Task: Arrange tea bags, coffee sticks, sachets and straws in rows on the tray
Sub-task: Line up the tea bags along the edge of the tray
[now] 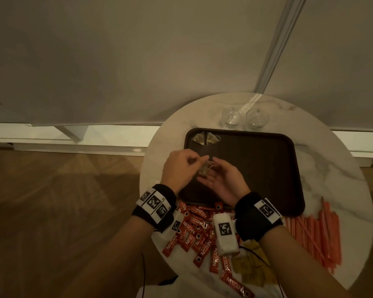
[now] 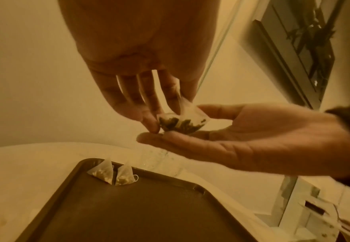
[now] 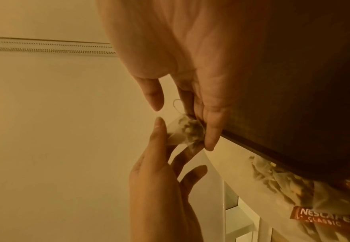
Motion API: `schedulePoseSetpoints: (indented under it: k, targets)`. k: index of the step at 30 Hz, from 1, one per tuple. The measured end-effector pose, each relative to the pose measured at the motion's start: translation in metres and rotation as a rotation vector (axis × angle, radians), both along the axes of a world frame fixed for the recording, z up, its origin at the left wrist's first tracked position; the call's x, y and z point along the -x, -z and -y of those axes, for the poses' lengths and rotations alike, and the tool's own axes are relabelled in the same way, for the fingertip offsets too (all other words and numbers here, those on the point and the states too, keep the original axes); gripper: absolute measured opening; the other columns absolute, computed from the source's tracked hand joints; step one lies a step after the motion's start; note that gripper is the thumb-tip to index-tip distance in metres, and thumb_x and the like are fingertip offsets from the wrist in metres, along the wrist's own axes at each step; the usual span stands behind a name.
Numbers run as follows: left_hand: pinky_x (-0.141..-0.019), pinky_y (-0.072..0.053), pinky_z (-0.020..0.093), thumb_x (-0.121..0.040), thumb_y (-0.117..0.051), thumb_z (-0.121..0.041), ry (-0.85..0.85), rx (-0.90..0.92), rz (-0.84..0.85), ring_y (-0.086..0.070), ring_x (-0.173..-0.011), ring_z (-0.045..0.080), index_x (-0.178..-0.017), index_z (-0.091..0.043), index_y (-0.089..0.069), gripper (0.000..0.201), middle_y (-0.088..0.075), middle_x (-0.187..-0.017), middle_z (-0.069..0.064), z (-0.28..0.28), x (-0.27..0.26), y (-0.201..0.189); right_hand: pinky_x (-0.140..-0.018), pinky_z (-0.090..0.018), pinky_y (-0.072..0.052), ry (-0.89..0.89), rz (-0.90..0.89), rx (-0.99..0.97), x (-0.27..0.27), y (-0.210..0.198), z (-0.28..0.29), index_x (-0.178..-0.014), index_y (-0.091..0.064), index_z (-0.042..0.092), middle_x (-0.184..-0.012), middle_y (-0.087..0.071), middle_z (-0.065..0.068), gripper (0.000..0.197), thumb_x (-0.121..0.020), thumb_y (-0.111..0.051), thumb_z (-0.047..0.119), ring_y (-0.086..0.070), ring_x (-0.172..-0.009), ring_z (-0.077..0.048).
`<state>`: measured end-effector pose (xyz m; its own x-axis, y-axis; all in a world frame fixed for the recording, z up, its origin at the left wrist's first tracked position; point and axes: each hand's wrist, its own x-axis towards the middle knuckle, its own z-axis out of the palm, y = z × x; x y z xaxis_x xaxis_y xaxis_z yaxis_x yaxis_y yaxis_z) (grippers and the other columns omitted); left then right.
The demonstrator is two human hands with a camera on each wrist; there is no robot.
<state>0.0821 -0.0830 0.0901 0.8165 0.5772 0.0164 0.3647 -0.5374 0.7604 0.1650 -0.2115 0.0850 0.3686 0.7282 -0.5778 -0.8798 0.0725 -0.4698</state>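
A round white marble table (image 1: 323, 168) stands on a wooden herringbone floor (image 1: 63, 201). At the table's far edge, 2 clear glasses (image 1: 232, 117) (image 1: 257, 118) stand side by side, just apart. Behind the table a pale wall (image 1: 138, 50) meets a white skirting board (image 1: 73, 138), and a white moulding strip (image 1: 282, 39) runs up the wall on the right. The left wrist view shows a dark framed picture (image 2: 298, 54) on the wall.

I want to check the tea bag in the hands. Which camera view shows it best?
The left wrist view: the tea bag is large and sharp, leaves visible. In the head view it is small between the hands; in the right wrist view it is partly hidden by fingers.
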Motion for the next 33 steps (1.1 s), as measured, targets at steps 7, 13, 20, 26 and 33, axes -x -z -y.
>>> schedulePoseSetpoints:
  k: [7,13,20,26,33]
  targets:
    - [-0.083,-0.053,0.035,-0.096,-0.042,-0.053,0.079,0.196,0.031,-0.064,-0.084,0.004,-0.074,-0.022,-0.070,0.048,-0.069,-0.088,-0.011,0.009,0.002,0.002,-0.102,-0.044,-0.047,0.107,-0.039,0.001,0.001,0.000,0.006,-0.118,-0.058,-0.004,-0.122,-0.065,-0.022,0.027,-0.098,-0.046,0.009,-0.062,-0.114,-0.030]
    - [-0.072,-0.054,0.026,-0.093,-0.061,-0.029,-0.148,0.272,0.088,-0.063,-0.082,0.004,-0.092,-0.023,-0.070,0.011,-0.069,-0.087,-0.007,0.007,0.008,0.016,-0.101,-0.040,-0.046,0.136,0.016,0.044,0.000,0.004,0.004,-0.125,-0.056,0.002,-0.115,-0.069,-0.017,0.029,-0.100,-0.041,0.006,-0.062,-0.113,-0.026]
    - [-0.060,-0.058,0.025,-0.090,-0.064,-0.039,-0.258,0.919,0.000,-0.071,-0.079,0.011,-0.096,-0.017,-0.070,0.024,-0.075,-0.089,-0.001,0.023,0.004,0.028,-0.086,-0.030,-0.053,0.094,0.153,0.056,-0.005,0.010,0.000,-0.125,-0.058,0.008,-0.120,-0.069,-0.010,0.029,-0.101,-0.041,0.007,-0.066,-0.110,-0.021]
    - [-0.060,-0.056,0.023,-0.090,-0.066,-0.025,-0.278,1.063,0.061,-0.070,-0.076,0.010,-0.102,-0.013,-0.072,0.018,-0.076,-0.092,0.002,0.024,-0.006,0.038,-0.091,-0.032,-0.053,0.049,0.212,0.105,-0.010,0.021,-0.004,-0.121,-0.062,0.007,-0.117,-0.070,-0.011,0.028,-0.098,-0.048,0.007,-0.066,-0.110,-0.022]
    - [-0.052,-0.050,0.018,-0.092,-0.063,-0.024,-0.275,0.811,-0.030,-0.064,-0.062,0.005,-0.096,-0.020,-0.068,0.008,-0.071,-0.084,0.000,-0.007,-0.016,0.055,-0.084,-0.033,-0.050,-0.074,0.327,0.347,-0.028,0.047,-0.009,-0.105,-0.068,0.012,-0.101,-0.072,-0.006,0.017,-0.096,-0.055,0.018,-0.066,-0.094,-0.017]
